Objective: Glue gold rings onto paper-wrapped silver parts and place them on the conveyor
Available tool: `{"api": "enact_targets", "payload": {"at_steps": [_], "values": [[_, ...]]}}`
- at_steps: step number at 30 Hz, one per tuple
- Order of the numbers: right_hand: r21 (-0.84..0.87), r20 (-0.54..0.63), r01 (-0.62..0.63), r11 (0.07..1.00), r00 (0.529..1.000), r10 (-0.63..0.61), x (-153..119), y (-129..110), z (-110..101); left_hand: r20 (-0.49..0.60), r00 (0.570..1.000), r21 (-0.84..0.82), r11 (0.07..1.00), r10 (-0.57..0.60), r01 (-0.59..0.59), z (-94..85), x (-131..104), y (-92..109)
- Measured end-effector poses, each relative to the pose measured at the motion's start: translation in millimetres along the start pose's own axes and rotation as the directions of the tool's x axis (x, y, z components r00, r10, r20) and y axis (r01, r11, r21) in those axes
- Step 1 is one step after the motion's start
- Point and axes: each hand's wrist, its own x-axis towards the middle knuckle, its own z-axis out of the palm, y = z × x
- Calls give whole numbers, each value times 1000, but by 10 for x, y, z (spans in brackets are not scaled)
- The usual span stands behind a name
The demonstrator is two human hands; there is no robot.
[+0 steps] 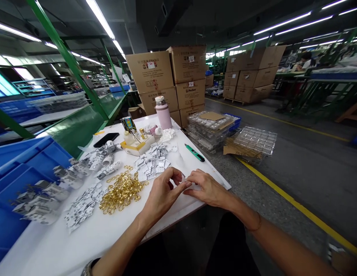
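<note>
A small whitish piece (pixel 183 178) sits pinched above a white tabletop's (pixel 63 245) near edge.
The left hand (pixel 164 189) and right hand (pixel 207 188) close their fingertips on it, partly hiding it; gold metal rings (pixel 122 191) lie heaped at nine o'clock, a green cutter (pixel 194 152) at one.

Dark legwear (pixel 230 245), metallic left wristband (pixel 88 268), thin right wrist cord (pixel 258 221)

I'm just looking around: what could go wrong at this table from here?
The small pale piece between the left hand and right hand might slip and drop. The green cutter lies close to the right edge of the table, so a bump could send it off. The gold pieces lie close to flat pale pieces, so they could mix.
</note>
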Motion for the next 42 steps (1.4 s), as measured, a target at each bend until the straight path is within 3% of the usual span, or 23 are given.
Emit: {"api": "enact_targets", "payload": {"at_steps": [5,12,18,22,25,30,36,38,42], "values": [[-9,1,-6,1000,1000,6,8,9,10,135,990,-24,999,44,-41,-137,14,32],[-61,29,2,998,1000,0,-2,-39,-1,31,998,-43,997,-61,62,-178,19,-4],[-113,-12,-39,993,999,38,18,44,-205,40,985,37,986,-166,164,-310,-208,-115],[-264,-177,-238,935,964,196,269,327,-338,47,979,118,974,-199,192,-322,-361,-169],[-369,-185,-326,870,943,275,522,546,-296,48,978,144,970,-204,196,-295,-403,-181],[-439,-155,-378,815,925,346,952,749,-118,42,977,156,967,-209,200,-259,-404,-190],[-336,-179,-383,861,923,340,1405,723,-139,14,979,152,968,-203,199,-255,-428,-205],[-266,-171,-350,898,934,314,1345,658,-196,0,978,138,969,-207,205,-259,-447,-216],[-102,-36,-195,975,981,193,927,501,-243,-7,978,83,975,-207,207,-270,-455,-242]]}}
